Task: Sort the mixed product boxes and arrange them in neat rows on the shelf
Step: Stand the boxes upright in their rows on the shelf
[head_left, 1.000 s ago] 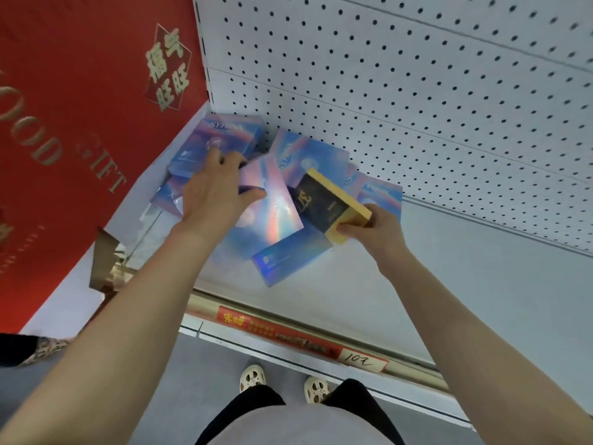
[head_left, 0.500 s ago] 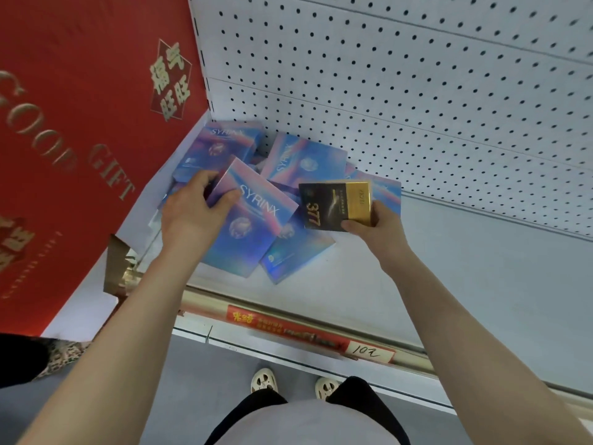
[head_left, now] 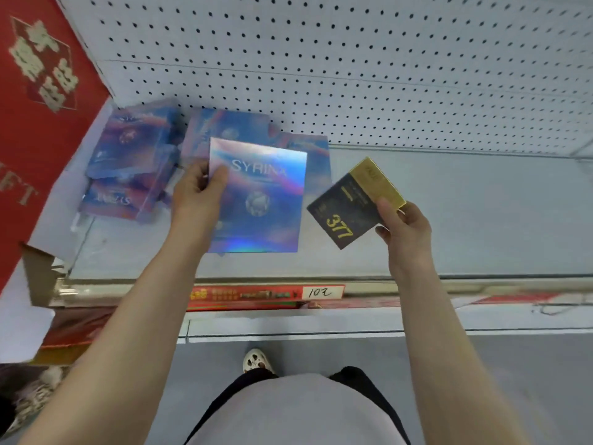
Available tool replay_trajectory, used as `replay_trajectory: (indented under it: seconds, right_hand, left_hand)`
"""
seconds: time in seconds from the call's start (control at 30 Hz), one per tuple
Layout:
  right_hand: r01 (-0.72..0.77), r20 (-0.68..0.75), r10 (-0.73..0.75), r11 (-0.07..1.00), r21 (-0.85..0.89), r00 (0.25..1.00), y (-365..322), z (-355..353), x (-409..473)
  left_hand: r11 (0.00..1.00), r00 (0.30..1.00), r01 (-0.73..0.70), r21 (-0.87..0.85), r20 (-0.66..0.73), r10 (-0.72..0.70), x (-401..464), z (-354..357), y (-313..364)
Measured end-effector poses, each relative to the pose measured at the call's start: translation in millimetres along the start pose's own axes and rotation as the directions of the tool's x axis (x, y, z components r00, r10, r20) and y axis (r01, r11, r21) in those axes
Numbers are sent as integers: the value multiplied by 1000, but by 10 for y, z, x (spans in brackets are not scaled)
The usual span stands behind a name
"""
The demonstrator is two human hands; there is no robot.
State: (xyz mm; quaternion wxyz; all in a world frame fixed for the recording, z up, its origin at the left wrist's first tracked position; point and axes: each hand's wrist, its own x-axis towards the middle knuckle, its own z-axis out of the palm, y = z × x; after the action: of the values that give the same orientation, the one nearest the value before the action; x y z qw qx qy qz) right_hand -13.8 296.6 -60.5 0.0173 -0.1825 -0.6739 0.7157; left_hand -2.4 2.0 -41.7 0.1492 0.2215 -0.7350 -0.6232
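Observation:
My left hand [head_left: 199, 191] grips the left edge of a flat blue iridescent SYRINX box [head_left: 260, 200], lifted face-up above the shelf [head_left: 481, 220]. My right hand [head_left: 405, 224] pinches a black and gold box marked 377 [head_left: 349, 203] by its right corner, tilted, to the right of the blue one. Several more blue SYRINX boxes [head_left: 128, 155] lie jumbled at the shelf's back left corner, some [head_left: 231, 126] partly hidden behind the held box.
A white pegboard back wall [head_left: 353, 75] rises behind the shelf. A red gift panel [head_left: 35, 101] closes the left side. The shelf's front rail carries a red price strip [head_left: 266, 295] reading 10. Bare grey shelf runs to the right.
Both hands have lifted their boxes off the pile and drawn apart. The blue box now faces up in my left hand; the black and gold box has moved right and tilted.

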Motion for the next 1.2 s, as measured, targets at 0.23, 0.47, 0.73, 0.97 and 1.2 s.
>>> replay_trajectory:
  seconds: [0.23, 0.47, 0.73, 0.97, 1.2]
  right_hand:
    - [25, -181, -27, 1000, -10, 983, 77, -1235, -372]
    - [22, -374, -23, 1000, -5, 927, 189, -2806, -1053]
    - [26, -610, -11, 1000, 16, 793, 439, -4463, -1906]
    - [-1, -793, 95, 993, 118, 602, 666, -5439, -2429]
    - [30, -871, 151, 982, 186, 468, 728, -6274, -2310]
  left_hand:
    - [995, 977, 17, -99, 215, 5, -769, 940, 84]
    - [992, 916, 59, -115, 402, -8, -1963, 1905, 123]
    - [985, 778, 108, -131, 628, -2, -3459, 2980, 119]
    - [997, 615, 48, -56, 788, 15, -4397, 3895, 107]
    - [999, 441, 40, -36, 897, 15, -4921, 5090, 137]
